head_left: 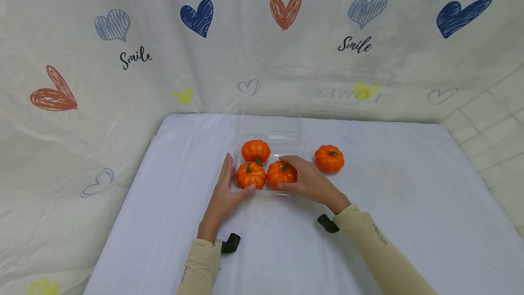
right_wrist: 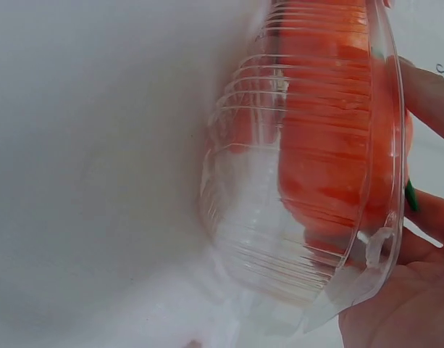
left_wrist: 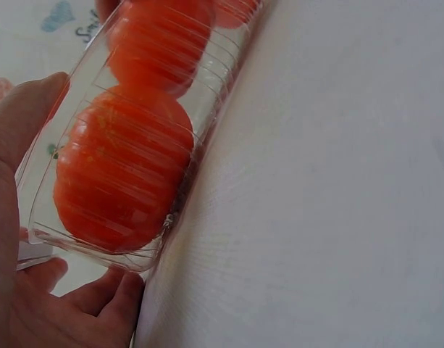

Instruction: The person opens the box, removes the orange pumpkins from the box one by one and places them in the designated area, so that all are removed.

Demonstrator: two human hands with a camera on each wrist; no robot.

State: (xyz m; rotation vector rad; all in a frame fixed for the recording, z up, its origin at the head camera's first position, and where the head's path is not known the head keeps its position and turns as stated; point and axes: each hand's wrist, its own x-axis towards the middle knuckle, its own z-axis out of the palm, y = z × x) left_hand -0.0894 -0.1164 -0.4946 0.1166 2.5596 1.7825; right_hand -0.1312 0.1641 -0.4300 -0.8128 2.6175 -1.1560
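A clear plastic clamshell box [head_left: 276, 193] stands on the table with its lid [head_left: 268, 126] folded back. Two small orange pumpkins sit in its left half, a back one [head_left: 255, 149] and a front one [head_left: 250, 176]. My left hand [head_left: 223, 197] holds the box's front left corner, thumb at the front rim and fingers along the left side. With thumb and fingers, my right hand [head_left: 309, 181] grips a third pumpkin [head_left: 280, 175] at the front right of the box. In the right wrist view this pumpkin [right_wrist: 327, 159] shows through the ribbed wall, tilted and above the box floor.
Another orange pumpkin [head_left: 329, 159] with a green stem lies on the table right of the box. A white cloth [head_left: 393, 222] covers the table. Behind it hangs a pale curtain [head_left: 229, 58] printed with hearts. A dark wrist device [head_left: 231, 243] sits at each cuff.
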